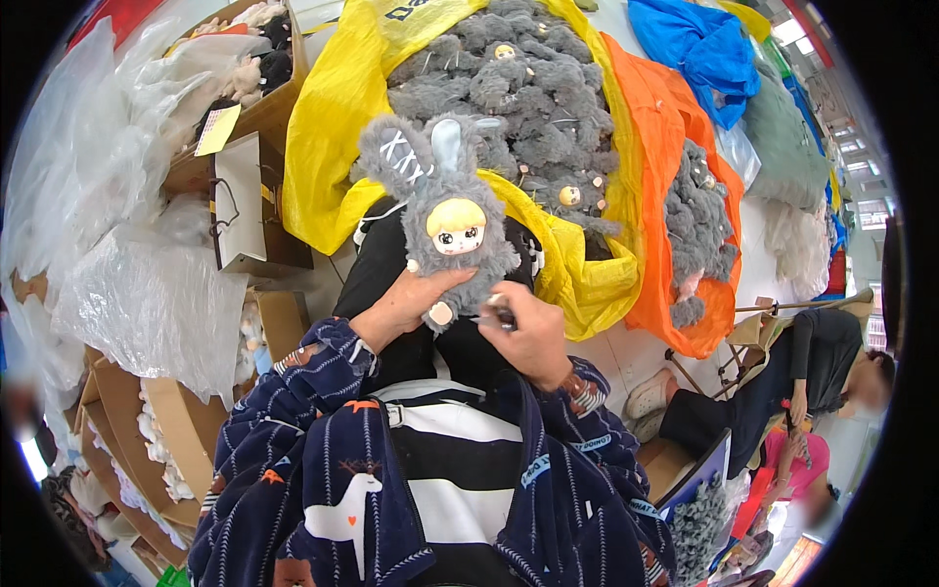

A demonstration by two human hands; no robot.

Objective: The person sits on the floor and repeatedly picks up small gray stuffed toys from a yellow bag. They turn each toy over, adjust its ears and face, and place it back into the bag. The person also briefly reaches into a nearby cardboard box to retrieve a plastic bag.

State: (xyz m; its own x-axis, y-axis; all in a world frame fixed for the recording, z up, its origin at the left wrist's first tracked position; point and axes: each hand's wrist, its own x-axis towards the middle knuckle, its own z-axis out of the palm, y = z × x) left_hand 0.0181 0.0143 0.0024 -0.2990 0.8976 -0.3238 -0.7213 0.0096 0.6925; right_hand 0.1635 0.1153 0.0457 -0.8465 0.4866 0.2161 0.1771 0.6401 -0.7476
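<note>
A grey fluffy plush doll (479, 259) with long rabbit ears, yellow hair and a pale molded face is held upright above my lap. One ear carries white crossed lacing; the other has a pale blue lining. My left hand (406, 303) grips the doll's lower body from the left, thumb across its front beneath the face. At the doll's lower right, my right hand (533, 333) is closed with fingers curled round a small dark object (505, 316), whose kind I cannot make out. The right fingertips are close beside the doll's foot.
A yellow sack (333, 147) full of grey plush dolls (528, 98) stands just ahead. To its right, an orange sack (665, 117) holds more. Clear plastic sheeting (137, 303) and cardboard boxes (196, 421) crowd the left. A seated person (763, 391) is at the right.
</note>
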